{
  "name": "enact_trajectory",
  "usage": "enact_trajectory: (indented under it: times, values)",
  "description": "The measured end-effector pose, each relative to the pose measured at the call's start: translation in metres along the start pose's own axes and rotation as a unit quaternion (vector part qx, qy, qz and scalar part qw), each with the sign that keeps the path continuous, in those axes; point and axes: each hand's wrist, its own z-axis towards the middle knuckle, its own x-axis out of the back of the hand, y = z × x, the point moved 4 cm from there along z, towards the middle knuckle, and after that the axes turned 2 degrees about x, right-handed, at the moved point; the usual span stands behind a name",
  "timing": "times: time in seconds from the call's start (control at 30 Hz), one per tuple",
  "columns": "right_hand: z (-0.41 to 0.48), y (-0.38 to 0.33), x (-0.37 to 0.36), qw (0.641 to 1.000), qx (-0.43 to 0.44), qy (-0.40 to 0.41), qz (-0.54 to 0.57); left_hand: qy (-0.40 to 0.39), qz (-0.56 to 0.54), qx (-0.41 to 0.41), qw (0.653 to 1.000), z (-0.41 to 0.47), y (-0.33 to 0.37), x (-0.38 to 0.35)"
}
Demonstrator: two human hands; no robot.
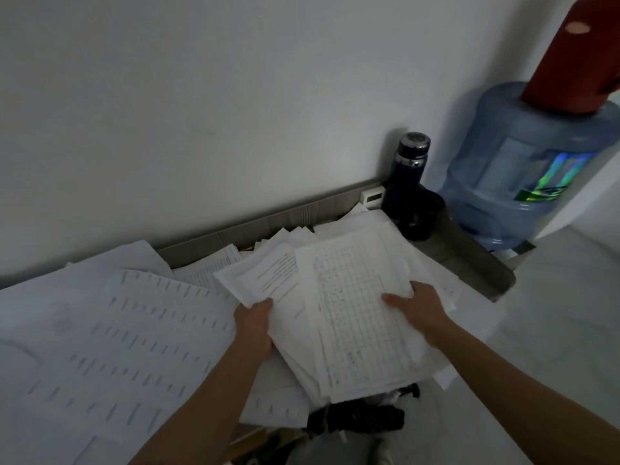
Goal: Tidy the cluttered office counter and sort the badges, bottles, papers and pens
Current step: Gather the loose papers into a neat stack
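My left hand [255, 325] gripped the left edge of the stack of papers [355, 317], thumb on top. My right hand [414, 305] gripped the right edge likewise, thumb across the gridded top sheet. The stack sat over the near right part of the bench [469, 260], its sheets fanned and unsquared; I could not tell whether it rested on the heap beneath or was lifted clear.

I judged it light but limp and slippery. Thin sheets would sag between the hands and slide apart if tilted, so a level hold at both side edges suited it.

Dark clutter [355, 417] that I could not identify lay under its near edge. To the left, loose printed sheets [117, 330] covered the bench up to the wall [201, 95]. At the far right corner a dark bottle [407, 182] stood upright near the bench edge, with a big water jug [523, 169] beyond it. Open room lay to the right, off the bench, though a wide sweep there could catch the bottle.
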Motion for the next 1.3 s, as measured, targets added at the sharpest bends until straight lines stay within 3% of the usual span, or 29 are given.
enact_trajectory:
  times: [0.1, 0.2, 0.33, 0.4, 0.47, 0.57, 0.67, 0.73, 0.83, 0.97, 1.2, 1.3]
  values:
    - [0.011, -0.025, 0.023, 0.998, 0.050, 0.027, -0.007, -0.042, 0.059, 0.006, 0.997, 0.002, 0.010, 0.007]
    - [0.017, -0.038, 0.008, 0.997, 0.041, -0.060, -0.004, -0.051, 0.089, 0.033, 0.994, 0.000, 0.019, 0.020]
    - [0.010, -0.023, -0.061, 0.989, 0.008, -0.148, -0.013, -0.088, 0.046, 0.087, 0.991, -0.005, 0.015, 0.027]
    - [0.003, -0.013, -0.094, 0.973, -0.011, -0.228, -0.045, -0.094, 0.063, 0.065, 0.992, -0.010, 0.015, 0.029]
    - [0.003, -0.015, -0.101, 0.966, 0.012, -0.253, -0.054, -0.088, 0.080, 0.048, 0.992, -0.014, 0.018, 0.036]
    - [0.030, -0.032, -0.070, 0.981, 0.068, -0.119, -0.139, -0.065, 0.074, 0.054, 0.994, -0.015, 0.036, 0.065]
    - [0.066, -0.035, -0.030, 0.959, 0.047, -0.008, -0.278, 0.010, 0.077, 0.054, 0.996, -0.007, 0.047, 0.113]
    - [0.078, -0.032, -0.022, 0.968, -0.013, 0.007, -0.252, 0.063, 0.086, 0.043, 0.993, -0.007, 0.043, 0.137]
    - [0.072, -0.038, -0.034, 0.994, -0.050, 0.008, -0.099, 0.093, 0.076, 0.032, 0.992, -0.013, 0.036, 0.141]
    - [0.058, -0.049, -0.053, 0.993, -0.088, -0.075, 0.037, 0.115, 0.076, 0.030, 0.990, -0.013, 0.037, 0.136]
    - [0.051, -0.106, -0.051, 0.994, 0.080, -0.068, -0.035, 0.098, 0.081, 0.047, 0.991, -0.016, 0.041, 0.137]
    - [0.046, -0.136, -0.031, 0.986, 0.157, 0.011, -0.051, 0.091, 0.076, 0.054, 0.991, -0.016, 0.041, 0.138]
